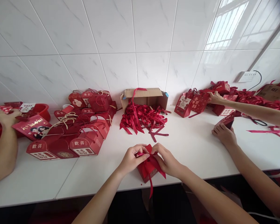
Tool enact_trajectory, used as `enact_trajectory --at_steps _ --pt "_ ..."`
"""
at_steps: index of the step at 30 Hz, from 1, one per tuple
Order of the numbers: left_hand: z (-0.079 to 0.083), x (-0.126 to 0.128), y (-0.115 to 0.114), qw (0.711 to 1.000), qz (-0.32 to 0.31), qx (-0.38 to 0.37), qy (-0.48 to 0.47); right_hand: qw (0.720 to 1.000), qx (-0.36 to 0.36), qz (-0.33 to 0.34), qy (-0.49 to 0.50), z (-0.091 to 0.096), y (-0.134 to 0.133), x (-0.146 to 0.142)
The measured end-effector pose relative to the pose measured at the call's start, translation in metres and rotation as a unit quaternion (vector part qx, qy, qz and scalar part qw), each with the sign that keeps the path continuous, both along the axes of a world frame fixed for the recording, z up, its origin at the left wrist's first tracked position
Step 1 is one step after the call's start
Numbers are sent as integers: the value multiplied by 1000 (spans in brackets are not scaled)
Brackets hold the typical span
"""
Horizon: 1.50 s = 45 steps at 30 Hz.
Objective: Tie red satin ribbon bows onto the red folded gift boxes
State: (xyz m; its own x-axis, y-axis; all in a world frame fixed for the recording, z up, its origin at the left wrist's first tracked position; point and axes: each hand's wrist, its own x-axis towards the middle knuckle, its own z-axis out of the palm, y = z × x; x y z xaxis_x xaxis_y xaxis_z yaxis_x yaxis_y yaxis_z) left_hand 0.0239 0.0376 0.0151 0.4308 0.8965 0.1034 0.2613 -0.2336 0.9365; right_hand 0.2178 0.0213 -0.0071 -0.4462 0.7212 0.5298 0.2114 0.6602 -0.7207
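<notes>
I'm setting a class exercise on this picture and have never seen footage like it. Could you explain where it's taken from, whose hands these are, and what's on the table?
There is no machine here. One person wears a camera on their head, looking forward and down, so the two bare hands in the lower middle are the wearer's own. The left hand and right hand pinch a red ribbon at the top of a small red gift box.

On the white table, red gift boxes are grouped to the left. Straight ahead, loose red ribbons spill from an open cardboard box. The hands farther left and right belong to other people working nearby.
</notes>
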Motion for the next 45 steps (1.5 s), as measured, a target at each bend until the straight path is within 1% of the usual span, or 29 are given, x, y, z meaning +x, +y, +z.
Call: enact_trajectory --at_steps 2,4,7,9,13,19,25,30,33,36,38,40,42,45 --pt "0 0 0 1000 1 -22 -18 997 -38 -40 55 -2 0 -2" --pt "-2 1 0 999 7 -32 -26 988 -87 -65 106 -5 -1 -3" --pt "-5 1 1 999 18 -35 -33 972 -161 -73 157 -9 -1 -3" --pt "-8 1 1 998 22 -34 -38 964 -191 -74 170 -12 -1 -3" --pt "-9 1 -1 998 20 -33 -43 959 -207 -84 176 -15 0 -3" --pt "-9 7 -4 997 38 -36 -52 954 -219 -88 182 -11 2 -2" --pt "-11 8 -4 998 26 -24 -42 939 -258 -88 209 -8 8 7" --pt "-14 5 -6 998 16 -21 -49 925 -294 -84 226 -8 7 14" --pt "-12 4 -7 999 7 -34 -41 936 -284 -58 200 -8 5 18" --pt "-8 1 -6 999 -3 -37 -28 953 -276 -15 122 -5 4 23" --pt "-6 0 -6 999 -4 -30 -17 958 -278 2 69 -1 3 25" --pt "-3 -2 -6 1000 -17 -24 -8 960 -278 -2 40 2 3 25" --pt "0 -3 -6 999 -29 -27 -3 963 -267 -21 31 5 4 24" --pt "3 -1 -6 999 -14 -36 1 970 -239 -34 19 9 5 23"
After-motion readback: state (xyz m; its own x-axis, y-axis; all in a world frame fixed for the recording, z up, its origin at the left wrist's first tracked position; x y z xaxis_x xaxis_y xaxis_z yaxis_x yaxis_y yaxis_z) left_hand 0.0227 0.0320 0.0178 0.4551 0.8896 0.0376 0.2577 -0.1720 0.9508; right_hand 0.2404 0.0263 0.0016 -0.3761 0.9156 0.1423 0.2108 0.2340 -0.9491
